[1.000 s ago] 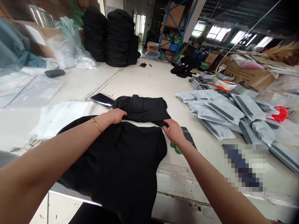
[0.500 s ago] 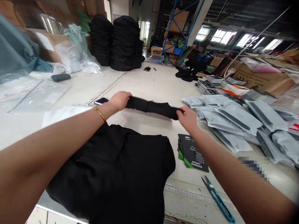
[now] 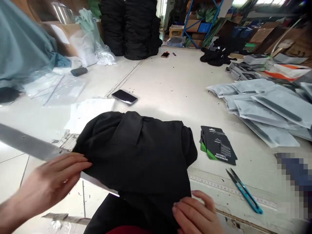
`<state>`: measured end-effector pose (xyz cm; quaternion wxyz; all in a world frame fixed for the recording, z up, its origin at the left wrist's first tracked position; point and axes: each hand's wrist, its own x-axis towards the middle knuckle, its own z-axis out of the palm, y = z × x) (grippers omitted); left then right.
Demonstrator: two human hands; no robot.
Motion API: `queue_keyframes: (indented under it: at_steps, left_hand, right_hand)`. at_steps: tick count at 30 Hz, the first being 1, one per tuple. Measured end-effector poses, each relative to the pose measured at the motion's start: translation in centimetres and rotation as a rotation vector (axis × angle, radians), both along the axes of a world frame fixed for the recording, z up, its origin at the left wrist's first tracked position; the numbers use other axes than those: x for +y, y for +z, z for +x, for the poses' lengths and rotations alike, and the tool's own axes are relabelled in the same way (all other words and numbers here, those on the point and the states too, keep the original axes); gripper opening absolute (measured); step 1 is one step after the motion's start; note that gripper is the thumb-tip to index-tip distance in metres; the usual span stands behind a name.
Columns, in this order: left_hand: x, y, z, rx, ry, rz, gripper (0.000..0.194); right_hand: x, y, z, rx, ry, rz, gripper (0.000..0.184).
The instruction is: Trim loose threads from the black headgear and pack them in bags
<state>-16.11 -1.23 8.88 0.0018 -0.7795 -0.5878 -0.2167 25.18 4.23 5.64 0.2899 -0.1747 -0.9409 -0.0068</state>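
Note:
A black garment [image 3: 138,149] lies bunched at the near edge of the white table [image 3: 170,87], and part of it hangs over the edge toward me. My left hand [image 3: 52,183] is low at the left, fingers stretched out, with the fingertips touching the garment's left edge. My right hand [image 3: 195,214] is at the bottom, fingers curled against the hanging part of the cloth. The smaller folded black piece does not show apart from the heap.
A phone [image 3: 124,97] lies beyond the garment beside a white sheet [image 3: 90,112]. To the right are black-and-green card packs [image 3: 218,148], teal snips [image 3: 245,191] and several grey pouches [image 3: 265,107]. Tall stacks of black cloth [image 3: 131,29] stand at the back, clear plastic bags [image 3: 58,87] at left.
Both hands dropped from the lifted folded black piece down to the table's near edge. The garment is now bunched up, and the view has tilted downward.

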Motion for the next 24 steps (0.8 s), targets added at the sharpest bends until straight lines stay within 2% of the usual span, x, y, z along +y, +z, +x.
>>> queue_keyframes:
  at_steps: [2, 3, 5, 8, 10, 11, 14, 17, 20, 22, 24]
  left_hand:
    - [-0.9, -1.2, 0.6, 0.041, 0.008, -0.054, 0.044]
    - [-0.8, -1.0, 1.2, 0.065, 0.015, -0.073, 0.038]
    - [0.3, 0.4, 2.7, 0.103, 0.021, -0.089, 0.024]
    - [3.4, 2.9, 5.6, 0.123, 0.017, -0.041, 0.022]
    - [6.5, 3.8, 7.7, 0.087, 0.001, -0.01, 0.027]
    - [8.4, 3.9, 8.6, 0.057, -0.004, 0.006, 0.029]
    - [14.2, 3.0, 10.6, -0.005, 0.009, -0.034, 0.036]
    - [18.5, 1.2, 11.3, -0.149, -0.026, -0.242, 0.025]
    - [19.8, -0.8, 11.0, -0.334, 0.014, -0.309, 0.028]
    - [19.6, -2.1, 10.6, -0.397, 0.054, -0.293, 0.036]
    - [19.2, -3.1, 10.2, -0.503, 0.072, -0.274, 0.039]
  right_hand:
    - [-1.1, -0.7, -1.3, 0.002, 0.022, -0.035, 0.021]
    - [-1.3, -0.7, -1.9, 0.002, 0.033, -0.045, 0.023]
    - [-1.7, -0.2, -2.6, -0.018, 0.065, -0.046, 0.024]
    - [-2.4, 0.2, -3.1, -0.067, 0.074, -0.067, 0.017]
    - [-2.9, 0.1, -3.3, -0.107, 0.043, -0.176, 0.007]
    - [-3.1, 0.0, -3.3, -0.129, 0.024, -0.261, 0.011]
    - [-2.5, 0.5, -3.6, -0.132, -0.015, -0.492, 0.02]
    - [0.2, 1.7, -4.9, 0.042, -0.131, -0.541, 0.017]
    - [4.7, 1.9, -7.8, 0.242, -0.301, -0.487, 0.019]
    - [7.9, 1.0, -10.3, 0.315, -0.388, -0.459, 0.02]
    - [10.5, -0.7, -12.6, 0.333, -0.465, -0.461, 0.022]
